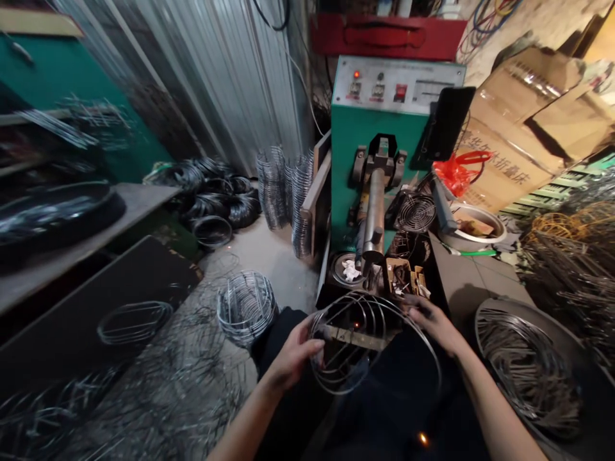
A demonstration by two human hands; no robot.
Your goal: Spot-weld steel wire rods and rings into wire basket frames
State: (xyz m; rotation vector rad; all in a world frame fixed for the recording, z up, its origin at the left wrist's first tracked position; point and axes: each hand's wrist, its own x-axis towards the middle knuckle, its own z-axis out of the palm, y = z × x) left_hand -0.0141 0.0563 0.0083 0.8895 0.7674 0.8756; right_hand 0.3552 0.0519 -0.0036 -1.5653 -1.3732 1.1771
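A round wire frame (369, 314), made of thin metal rings and curved ribs, is held over my lap in front of the machine. My left hand (295, 355) grips its left side, the thumb lying along the near edge and the fingers partly behind the wire. On the other side, my right hand (435, 323) has its fingers closed at the frame's upper right rim. Just beyond the frame stands a green machine (348, 160) with a thick metal cylinder (375, 218) jutting toward me. Dark clothing behind the thin wires makes some ribs hard to follow.
Stacked wire rings (247, 307) stand on the floor at left, near wire coils (216, 198). A black board (57, 339) bears oval wire loops (134, 322). At right, a large basin (490, 307) contains short metal rods. Cardboard boxes (509, 134) lean behind a white bowl (500, 234).
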